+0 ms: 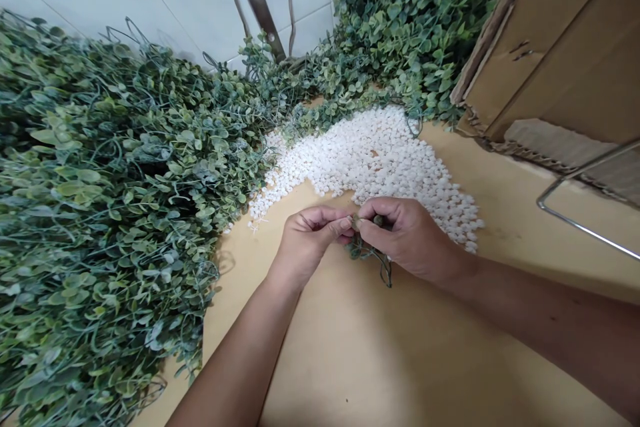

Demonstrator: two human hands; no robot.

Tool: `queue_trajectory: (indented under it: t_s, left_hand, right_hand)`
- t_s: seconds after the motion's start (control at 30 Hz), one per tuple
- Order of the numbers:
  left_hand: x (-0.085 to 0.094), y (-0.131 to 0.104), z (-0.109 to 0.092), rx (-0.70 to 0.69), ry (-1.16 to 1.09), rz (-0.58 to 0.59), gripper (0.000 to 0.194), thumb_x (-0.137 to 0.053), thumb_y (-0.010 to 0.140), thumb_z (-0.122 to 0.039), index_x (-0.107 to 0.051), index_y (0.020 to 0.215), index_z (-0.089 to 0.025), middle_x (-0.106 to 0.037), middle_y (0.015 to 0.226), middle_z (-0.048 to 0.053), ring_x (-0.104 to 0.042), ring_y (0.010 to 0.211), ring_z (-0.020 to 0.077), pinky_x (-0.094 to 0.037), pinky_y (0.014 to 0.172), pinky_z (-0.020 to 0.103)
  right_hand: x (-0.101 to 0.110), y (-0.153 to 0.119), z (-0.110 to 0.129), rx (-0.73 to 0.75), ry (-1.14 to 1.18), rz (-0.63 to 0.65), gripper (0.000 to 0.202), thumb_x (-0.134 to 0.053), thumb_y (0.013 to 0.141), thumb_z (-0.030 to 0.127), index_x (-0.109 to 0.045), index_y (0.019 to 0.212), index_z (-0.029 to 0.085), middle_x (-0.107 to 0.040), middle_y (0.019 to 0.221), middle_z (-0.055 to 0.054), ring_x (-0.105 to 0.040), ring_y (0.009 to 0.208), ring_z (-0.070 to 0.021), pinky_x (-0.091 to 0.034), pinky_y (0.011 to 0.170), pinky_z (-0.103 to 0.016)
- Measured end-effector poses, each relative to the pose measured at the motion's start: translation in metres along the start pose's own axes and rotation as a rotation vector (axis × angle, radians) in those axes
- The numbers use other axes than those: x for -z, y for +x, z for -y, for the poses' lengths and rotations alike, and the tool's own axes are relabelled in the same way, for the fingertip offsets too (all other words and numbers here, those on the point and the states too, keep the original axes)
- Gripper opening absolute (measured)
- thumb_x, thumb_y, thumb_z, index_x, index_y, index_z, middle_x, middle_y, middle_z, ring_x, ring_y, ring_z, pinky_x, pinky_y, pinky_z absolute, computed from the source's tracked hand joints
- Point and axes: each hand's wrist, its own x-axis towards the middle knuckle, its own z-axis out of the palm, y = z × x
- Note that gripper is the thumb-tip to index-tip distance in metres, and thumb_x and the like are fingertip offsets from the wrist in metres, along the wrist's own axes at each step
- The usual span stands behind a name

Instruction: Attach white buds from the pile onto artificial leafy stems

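Nearest the lens: 2 bare forearms, reaching in from the bottom edge over a smooth tan tabletop.

Biggest by far: a sprawling heap of green plastic leafy sprigs, banked along the left and curling round the back. Next down: a brown corrugated cardboard box at upper right, with a bent silver wire rod just beside it. Then a spread of tiny white bead-like pieces, touching the greenery at its far edge and lying right behind the knuckles.

Now the hands. Left hand curled, fingertips pressed together on the top of a small green plastic sprig with thin dangling stems. Right hand pinching the same sprig from the other side, thumb and forefinger closed on its head. Sprig held just above the table, between both hands, stems hanging free below.

To do it well, probably: keep both pinches close to the join, hold the stems clear of the fingers, work low over the table so any dropped bit lands near the white pile. Whether a white piece sits between the fingertips: cannot tell.
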Motion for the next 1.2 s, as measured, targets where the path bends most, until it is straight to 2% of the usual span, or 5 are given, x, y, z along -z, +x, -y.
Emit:
queue_trajectory:
  t_s: [0.4,0.53,0.83,1.03,1.2]
  left_hand:
    - [0.0076,-0.0001,-0.0056,0.053,0.076,0.068,0.021,-0.082,0.052,-0.027,-0.071,0.063,-0.013,-0.068,0.056,0.001,-0.061,0.052,0.0095,-0.053,0.055,0.021]
    - [0.0089,0.001,-0.0055,0.07,0.076,0.082,0.022,-0.082,0.051,-0.028,-0.072,0.064,-0.014,-0.069,0.055,0.001,-0.061,0.052,0.0094,-0.053,0.054,0.02]
    - [0.0021,0.0004,-0.0047,0.042,0.057,0.046,0.026,-0.084,0.045,-0.029,-0.069,0.058,-0.012,-0.065,0.049,0.0,-0.057,0.047,0.0081,-0.05,0.051,0.02]
    - [0.0011,-0.0012,-0.0077,0.066,0.144,0.025,0.02,-0.081,0.05,-0.025,-0.068,0.058,-0.012,-0.064,0.05,0.0,-0.057,0.048,0.0092,-0.051,0.055,0.023]
    - [-0.0003,-0.0006,-0.0055,0.048,0.106,-0.01,0.02,-0.082,0.048,-0.025,-0.069,0.057,-0.012,-0.064,0.049,0.0,-0.056,0.046,0.0082,-0.05,0.053,0.022]
  right_hand:
    - [-0.0002,0.0025,0.0008,-0.023,-0.016,0.017,0.016,-0.048,0.068,0.022,-0.048,0.053,0.016,-0.041,0.049,0.005,-0.034,0.047,-0.0064,-0.027,0.042,-0.019]
    - [-0.0006,0.0022,0.0006,-0.047,-0.021,0.031,0.017,-0.048,0.068,0.026,-0.049,0.055,0.016,-0.041,0.049,0.004,-0.034,0.047,-0.0071,-0.027,0.042,-0.021]
    - [-0.001,0.0015,0.0009,-0.051,-0.059,0.007,0.016,-0.047,0.068,0.024,-0.049,0.054,0.017,-0.041,0.05,0.003,-0.035,0.049,-0.008,-0.028,0.044,-0.022]
    - [-0.0006,0.0021,0.0004,-0.056,-0.05,0.017,0.016,-0.047,0.068,0.024,-0.049,0.054,0.016,-0.042,0.049,0.003,-0.036,0.047,-0.0075,-0.028,0.043,-0.021]
    - [-0.0007,0.0023,-0.0012,-0.046,-0.043,0.004,0.016,-0.048,0.069,0.023,-0.05,0.054,0.016,-0.043,0.049,0.003,-0.036,0.048,-0.0075,-0.028,0.043,-0.02]
